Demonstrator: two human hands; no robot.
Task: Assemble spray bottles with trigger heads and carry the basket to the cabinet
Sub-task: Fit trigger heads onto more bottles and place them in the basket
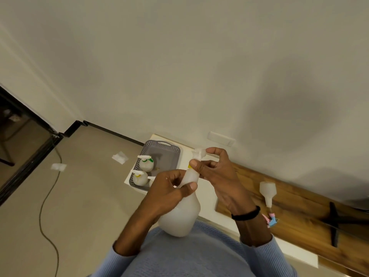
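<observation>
The head view looks down at a person in a light blue sweater who holds a white bottle (180,214) in the lower middle of the frame. The left hand (169,193) is closed around the bottle's neck, with the thumb across the front. The right hand (215,170) is just above it and pinches the trigger head (198,153) with thumb and fingers at the top of the neck; a yellow collar shows there. I cannot tell if the head is fully screwed on. A black band is around the right wrist. Behind the hands, in the centre of the frame, a grey basket (159,149) stands on a white table (206,191) and has assembled bottles (146,163) in its near left part. To the right, another bottle (268,191) without a head lies on a wooden board (299,206). On the floor at the left are a cable (45,198) and two pieces of paper (119,157).
</observation>
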